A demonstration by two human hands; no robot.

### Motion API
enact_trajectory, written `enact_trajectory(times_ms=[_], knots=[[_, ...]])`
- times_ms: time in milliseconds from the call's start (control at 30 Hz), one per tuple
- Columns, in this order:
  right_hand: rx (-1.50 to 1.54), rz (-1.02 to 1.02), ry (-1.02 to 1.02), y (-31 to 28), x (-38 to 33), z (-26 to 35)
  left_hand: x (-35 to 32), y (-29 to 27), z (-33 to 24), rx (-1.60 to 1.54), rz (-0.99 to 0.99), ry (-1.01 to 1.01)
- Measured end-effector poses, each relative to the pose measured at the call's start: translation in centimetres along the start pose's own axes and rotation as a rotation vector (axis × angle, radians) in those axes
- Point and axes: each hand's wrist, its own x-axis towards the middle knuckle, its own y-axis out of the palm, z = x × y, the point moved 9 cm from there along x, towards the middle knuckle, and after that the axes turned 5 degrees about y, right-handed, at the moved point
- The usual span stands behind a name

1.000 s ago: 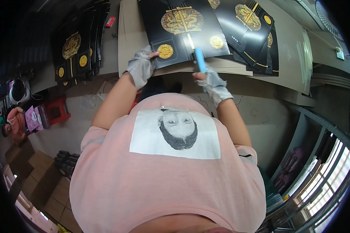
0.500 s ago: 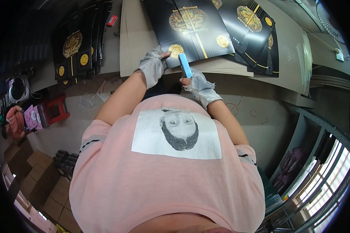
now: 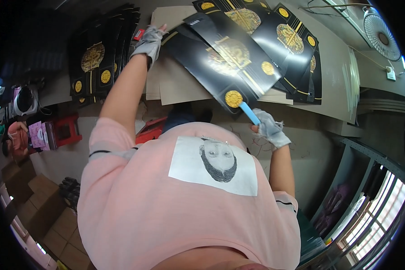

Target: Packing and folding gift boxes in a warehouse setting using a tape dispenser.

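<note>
Head view: right grip [image 3: 270, 127] closed round blue tool [image 3: 249, 113], left grip [image 3: 150, 42] unclear; cardboard boxes [image 3: 60, 225], contents hidden.

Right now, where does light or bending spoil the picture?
Head view: glare washes over the middle of the tilted black printed sheet; head view: the window is overly bright, its edges curving near the dark rim.
</note>
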Motion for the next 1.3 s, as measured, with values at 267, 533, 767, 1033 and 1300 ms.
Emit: enact_trajectory(times_ms=[267, 533, 767, 1033, 1300], knots=[[-0.395, 0.126, 0.298, -4.4, 0.1, 1.8, -0.2, 7.0, -2.0, -0.293, 0.467, -0.356], [0.243, 0.043, 0.505, -4.9, -2.3, -7.0, -1.4, 6.5, -4.8, -0.111, 0.577, -0.208], [0.969, -0.371, 0.647, -0.2, -3.9, -11.2, -8.8, 10.3, -4.7, -1.417, 0.609, -0.663], [0.634, -0.343, 0.502, 6.1, 3.7, -7.9, -17.6, 18.6, -5.8, -1.576, 0.494, -0.707], [0.602, -0.348, 0.731, 7.8, 6.1, -9.4, -21.9, 20.1, -9.1, -1.623, 0.56, -0.745]])
